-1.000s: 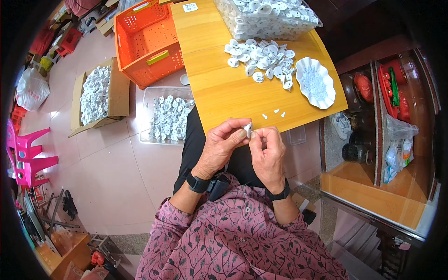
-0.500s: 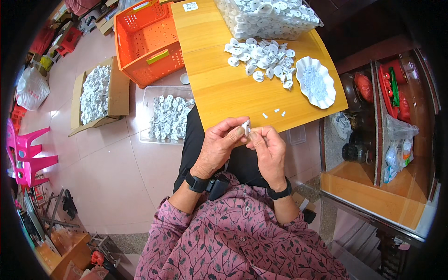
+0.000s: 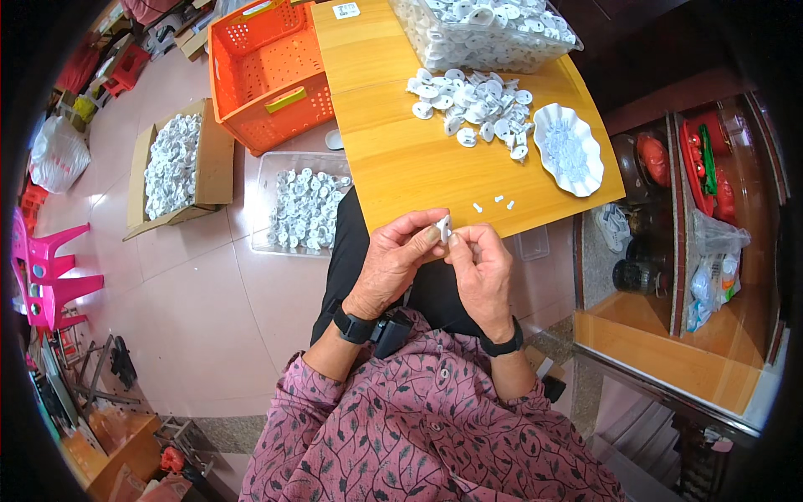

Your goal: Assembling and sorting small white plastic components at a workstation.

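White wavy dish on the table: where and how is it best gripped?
Probably the near rim of the dish, pinched from the near side by the right hand, the closer one: the wavy rim there is bare, while the pale pieces lie toward the middle.

Held pc (image 3: 444,227) smooth plastic; loose discs (image 3: 477,105) same, matt-ish; bench (image 3: 376,117) wood-grain, smooth, semi-gloss; tub (image 3: 443,60) clear shiny plastic; wavy dish (image 3: 595,171) smooth, glossy; crate (image 3: 251,130) plastic, low sheen; box (image 3: 219,167) matt cardbd; floor tiles (image 3: 201,326) polished, glossy; shirt (image 3: 435,427) matt cloth
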Available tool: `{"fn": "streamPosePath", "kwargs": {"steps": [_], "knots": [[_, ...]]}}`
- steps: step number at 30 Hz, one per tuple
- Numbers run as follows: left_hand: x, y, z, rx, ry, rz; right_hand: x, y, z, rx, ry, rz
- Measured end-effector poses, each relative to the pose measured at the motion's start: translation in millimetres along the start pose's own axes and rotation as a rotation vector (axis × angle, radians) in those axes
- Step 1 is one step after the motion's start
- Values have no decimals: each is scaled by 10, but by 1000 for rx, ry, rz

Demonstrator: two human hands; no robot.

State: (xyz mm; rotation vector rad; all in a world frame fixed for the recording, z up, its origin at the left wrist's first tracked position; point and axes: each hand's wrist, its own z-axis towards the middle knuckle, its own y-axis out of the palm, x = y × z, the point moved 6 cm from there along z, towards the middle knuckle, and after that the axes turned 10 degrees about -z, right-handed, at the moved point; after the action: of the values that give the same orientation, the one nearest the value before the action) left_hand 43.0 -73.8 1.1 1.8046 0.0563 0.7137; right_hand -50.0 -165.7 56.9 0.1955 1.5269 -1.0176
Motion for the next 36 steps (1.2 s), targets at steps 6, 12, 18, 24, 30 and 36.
{"fn": "streamPosePath", "kwargs": {"steps": [6,12,18,24,30,36], "knots": [[92,-17,-55,35,17,33,-20,18,8,-29,11,20],[700,-409,-150,186,312,49,189,-299,100,128,-29,-197],[1105,-1400,-405,556,452,14,221,-335,101,215,-229,-571],[1178,-2420,-610,747,467,47,161,-256,145,153,-336,-826],[1331,-1546,-307,670,508,350,138,-274,44,48,-342,-882],[1096,47,427,281,425,914,83,-304,-36,-41,-347,-886]]}}
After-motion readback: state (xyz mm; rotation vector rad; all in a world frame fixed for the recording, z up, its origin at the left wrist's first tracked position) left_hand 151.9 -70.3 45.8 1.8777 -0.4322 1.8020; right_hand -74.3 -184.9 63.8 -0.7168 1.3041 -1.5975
